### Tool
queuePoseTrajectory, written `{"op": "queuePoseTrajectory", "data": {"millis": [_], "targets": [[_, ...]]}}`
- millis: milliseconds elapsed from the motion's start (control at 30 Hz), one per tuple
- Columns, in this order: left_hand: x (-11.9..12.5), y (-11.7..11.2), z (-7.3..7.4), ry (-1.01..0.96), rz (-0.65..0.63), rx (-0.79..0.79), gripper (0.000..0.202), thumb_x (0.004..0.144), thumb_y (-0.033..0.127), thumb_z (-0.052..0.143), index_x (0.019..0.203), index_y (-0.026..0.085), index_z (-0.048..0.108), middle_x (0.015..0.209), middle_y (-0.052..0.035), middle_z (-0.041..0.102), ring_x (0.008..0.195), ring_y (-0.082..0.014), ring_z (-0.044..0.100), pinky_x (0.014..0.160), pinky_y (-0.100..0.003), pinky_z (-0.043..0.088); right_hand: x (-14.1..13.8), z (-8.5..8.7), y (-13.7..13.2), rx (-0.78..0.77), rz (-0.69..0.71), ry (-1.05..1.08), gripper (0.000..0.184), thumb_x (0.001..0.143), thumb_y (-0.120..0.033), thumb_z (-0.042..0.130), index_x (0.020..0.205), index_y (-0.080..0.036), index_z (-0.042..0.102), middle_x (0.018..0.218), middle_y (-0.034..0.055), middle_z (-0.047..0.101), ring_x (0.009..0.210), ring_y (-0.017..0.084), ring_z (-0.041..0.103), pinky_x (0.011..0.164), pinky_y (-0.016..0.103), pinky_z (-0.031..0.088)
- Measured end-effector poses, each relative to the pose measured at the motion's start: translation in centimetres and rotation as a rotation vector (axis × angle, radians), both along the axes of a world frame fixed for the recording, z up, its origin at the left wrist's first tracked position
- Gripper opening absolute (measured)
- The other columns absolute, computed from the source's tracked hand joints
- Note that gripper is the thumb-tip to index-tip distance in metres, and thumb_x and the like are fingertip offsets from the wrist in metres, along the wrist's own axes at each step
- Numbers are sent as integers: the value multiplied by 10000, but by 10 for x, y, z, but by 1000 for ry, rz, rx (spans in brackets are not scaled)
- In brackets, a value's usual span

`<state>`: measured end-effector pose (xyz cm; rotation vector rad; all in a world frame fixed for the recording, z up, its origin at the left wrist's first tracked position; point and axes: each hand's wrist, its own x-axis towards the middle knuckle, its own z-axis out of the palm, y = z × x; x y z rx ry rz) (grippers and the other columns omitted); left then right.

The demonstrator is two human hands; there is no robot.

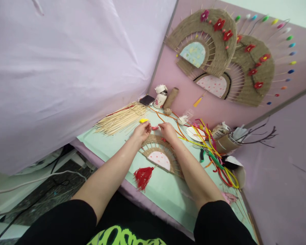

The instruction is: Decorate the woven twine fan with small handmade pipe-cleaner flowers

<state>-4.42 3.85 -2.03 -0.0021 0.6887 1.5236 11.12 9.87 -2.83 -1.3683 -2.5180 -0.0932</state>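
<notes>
Above the half-round twine fan (174, 153) on the table, my left hand (142, 131) is closed in a pinch at one end of a small pink-red piece (155, 128). From the other side, the fingertips of my right hand (167, 132) are pinched at the same piece; its exact kind is too small to make out. The fan lies flat, with a pink dotted half-circle (159, 160) at its centre and red bits partly hidden by my right hand. A red tassel (143, 178) hangs off its lower side. Just beyond my left hand lies a yellow piece (143, 120).
Thin sticks (121, 119) are heaped at the left, near a phone (147, 100) and a can (160, 99). Coloured pipe cleaners (211, 139), green-handled pliers (215, 160) and a pot of twigs (226, 143) stand right. Finished fans (219, 51) hang on the board behind.
</notes>
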Motion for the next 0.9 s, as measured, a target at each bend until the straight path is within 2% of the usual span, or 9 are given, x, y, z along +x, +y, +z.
{"op": "queuePoseTrajectory", "data": {"millis": [333,633,900], "targets": [[-1,0,-1,2,-10,4,122,816,62,634,724,131,593,573,22,572,496,-34,539,497,-118,443,-1,4,-1,-33,-32,-93,342,930,-142,421,1133,-188,692,1118,115,637,1043,220,539,874,289,393],[-1,1,-2,-5,-16,2,119,775,68,684,740,136,593,590,22,580,512,-40,550,513,-127,456,-6,7,-11,43,-24,-173,286,966,-305,449,1056,-197,697,1096,117,613,1041,243,488,809,306,396],[-1,-1,-2,-3,-19,18,117,784,62,670,737,133,590,575,24,581,483,-36,542,476,-119,439,-5,0,-3,54,-77,-254,249,936,-180,477,971,-184,724,1018,116,625,1008,236,504,779,299,392]]}}
